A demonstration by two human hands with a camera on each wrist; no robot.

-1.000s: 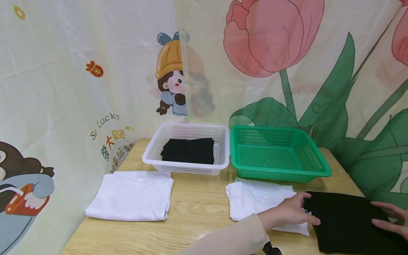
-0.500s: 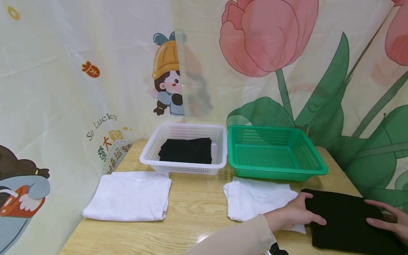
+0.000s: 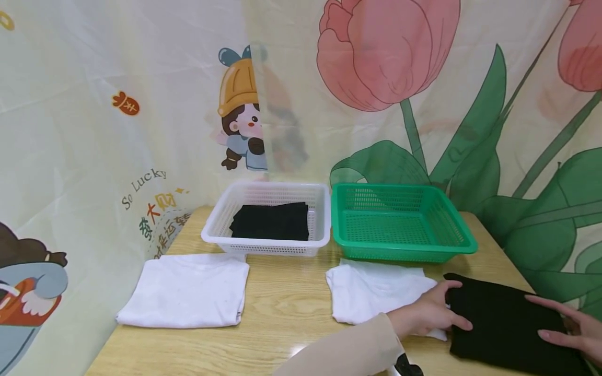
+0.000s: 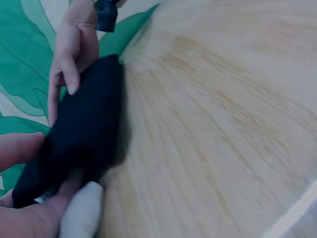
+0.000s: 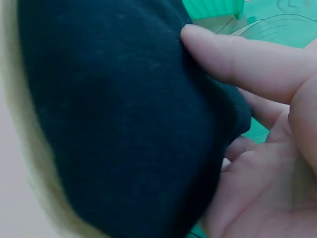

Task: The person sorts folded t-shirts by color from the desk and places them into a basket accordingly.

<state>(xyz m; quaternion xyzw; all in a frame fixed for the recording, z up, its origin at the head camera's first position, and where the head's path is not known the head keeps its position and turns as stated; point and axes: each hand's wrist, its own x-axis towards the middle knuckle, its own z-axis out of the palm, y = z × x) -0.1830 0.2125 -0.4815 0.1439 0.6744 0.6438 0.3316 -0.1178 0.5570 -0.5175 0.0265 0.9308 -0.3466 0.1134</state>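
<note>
Two hands grip one folded black cloth (image 3: pixel 500 318) at the lower right of the head view, the left hand (image 3: pixel 430 313) at its left end and the right hand (image 3: pixel 588 331) at its right. The long axis of this cloth runs from hand to hand, sloping down toward the lower right corner. Left fingers: slightly parted, pinching the near end; some are hidden. Right fingers: a little spread, with the cloth's edge caught between one on top and others beneath, as the right wrist view shows. Whether the cloth rests on the table (image 3: pixel 277 313) or is slightly raised cannot be told.

Key relation: the green basket (image 3: pixel 405 249) lies above and to the left of the held cloth, the left hand being nearer to it. As a judgement, keeping the folds flat depends on both ends moving together. Creased white cloth (image 3: pixel 371 290) lies just below the basket, partly covered by the left hand. Elsewhere: a white basket (image 3: pixel 268 245) at centre holds a second black cloth (image 3: pixel 270 222); a flat white cloth (image 3: pixel 188 292) occupies the lower left.
</note>
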